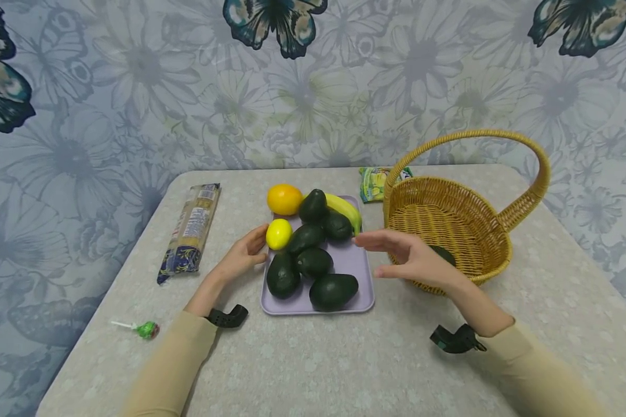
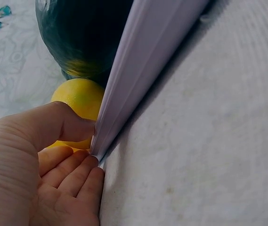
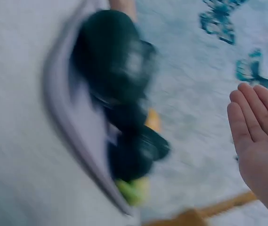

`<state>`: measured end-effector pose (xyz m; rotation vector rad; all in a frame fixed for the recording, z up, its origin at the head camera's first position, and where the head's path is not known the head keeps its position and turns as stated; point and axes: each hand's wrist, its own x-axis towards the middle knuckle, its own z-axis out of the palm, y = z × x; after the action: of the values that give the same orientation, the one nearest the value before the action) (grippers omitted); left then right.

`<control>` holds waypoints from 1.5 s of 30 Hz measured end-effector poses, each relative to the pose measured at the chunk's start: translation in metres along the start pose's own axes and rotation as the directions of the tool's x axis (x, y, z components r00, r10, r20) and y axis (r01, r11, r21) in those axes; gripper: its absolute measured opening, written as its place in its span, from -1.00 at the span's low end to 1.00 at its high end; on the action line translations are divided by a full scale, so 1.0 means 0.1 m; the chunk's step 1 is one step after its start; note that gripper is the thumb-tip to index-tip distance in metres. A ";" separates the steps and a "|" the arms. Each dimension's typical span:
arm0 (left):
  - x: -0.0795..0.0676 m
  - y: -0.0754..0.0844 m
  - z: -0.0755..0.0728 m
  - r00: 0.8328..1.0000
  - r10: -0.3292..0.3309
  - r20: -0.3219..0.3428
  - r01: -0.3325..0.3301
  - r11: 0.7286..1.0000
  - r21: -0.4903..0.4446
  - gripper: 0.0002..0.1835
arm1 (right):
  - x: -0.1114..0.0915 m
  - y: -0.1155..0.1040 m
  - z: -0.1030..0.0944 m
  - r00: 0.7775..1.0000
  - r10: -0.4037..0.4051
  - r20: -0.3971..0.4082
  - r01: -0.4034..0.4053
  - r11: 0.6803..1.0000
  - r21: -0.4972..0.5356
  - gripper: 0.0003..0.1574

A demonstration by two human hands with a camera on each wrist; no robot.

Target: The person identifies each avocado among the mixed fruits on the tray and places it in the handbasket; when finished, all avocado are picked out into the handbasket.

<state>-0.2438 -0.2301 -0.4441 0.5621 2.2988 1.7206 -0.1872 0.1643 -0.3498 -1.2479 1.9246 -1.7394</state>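
From my remote station I see the left hand (image 1: pixel 245 252), fingers nearly straight, touching the left rim of the lilac tray (image 1: pixel 352 263) beside a lemon (image 1: pixel 279 234); six avocados (image 1: pixel 315 263) lie on the tray. The right hand (image 1: pixel 412 258), its grip wide, hovers near the wicker basket (image 1: pixel 448 217).

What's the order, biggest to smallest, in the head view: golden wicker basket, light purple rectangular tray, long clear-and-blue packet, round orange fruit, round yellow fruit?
Golden wicker basket
Light purple rectangular tray
Long clear-and-blue packet
Round orange fruit
Round yellow fruit, just a bit smaller than the orange one
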 end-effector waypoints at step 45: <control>-0.07 0.31 0.06 0.999 -0.045 0.011 0.045 0.999 0.012 -0.22 | 0.13 0.36 0.34 0.934 0.356 0.043 -0.342 0.920 -0.193 -0.30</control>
<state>-0.2292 -0.2202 -0.4167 0.5166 2.2968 1.6808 -0.1868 0.1287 -0.3866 -0.9335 2.1431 -1.3424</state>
